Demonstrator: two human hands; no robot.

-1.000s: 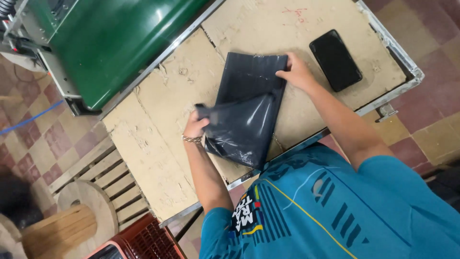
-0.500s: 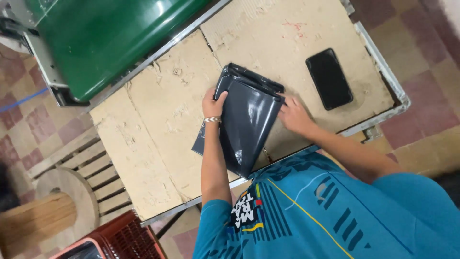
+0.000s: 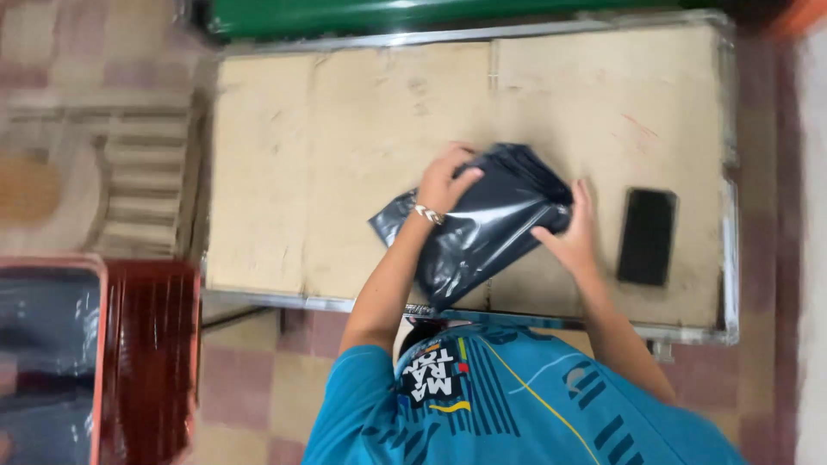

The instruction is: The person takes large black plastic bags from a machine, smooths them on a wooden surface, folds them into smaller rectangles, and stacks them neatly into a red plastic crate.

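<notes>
Glossy black plastic sat under both sets of fingers: the left hand (image 3: 444, 179) lay curled on top of the dark poly bag (image 3: 482, 226), fingers pressed together near its upper middle; the right hand (image 3: 570, 234) gripped the bag's right edge, fingers loosely spread, thumb tucked against the plastic. Bag rested on the worn plywood table (image 3: 345, 146), its long axis running diagonally from lower left to upper right, directly between the hands, both touching it. Black phone (image 3: 647, 236) lay flat just right of the right hand, apart. Red crate (image 3: 148, 344) on the floor at left; green bin (image 3: 431, 13) behind the table.
</notes>
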